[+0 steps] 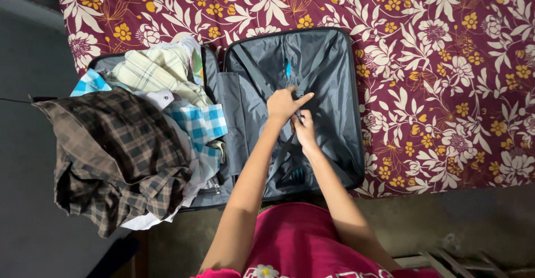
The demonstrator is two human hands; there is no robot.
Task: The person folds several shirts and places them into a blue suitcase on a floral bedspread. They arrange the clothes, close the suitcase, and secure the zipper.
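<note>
Both my hands are down in the right-hand half of the open suitcase [340,88], which lies flat on the bed with the maroon floral bedspread [446,60], close to the bed's near edge. My left hand [284,104] sits right where the grey straps [253,71] cross, fingers curled in around the buckle there, forefinger sticking out toward the right wall of the case. My right hand [305,133] is just below it, touching it, fingers wrapped onto the strap junction from underneath; the left hand hides the fingertips, so exactly what they pinch I cannot tell.

The straps run as an X, corner to corner across this half, their crossing under my hands. The half itself runs lengthwise away from me, toward the far edge of the bed. Its grey lining is zipped shut over whatever is beneath, with a sliver of blue showing at the seam.

The left half is heaped high: a cream checked shirt [159,71] at the far end, a blue-and-white checked cloth [200,123] in the middle, and a dark brown plaid shirt [111,155] spilling over the case's left and near edges.
</note>
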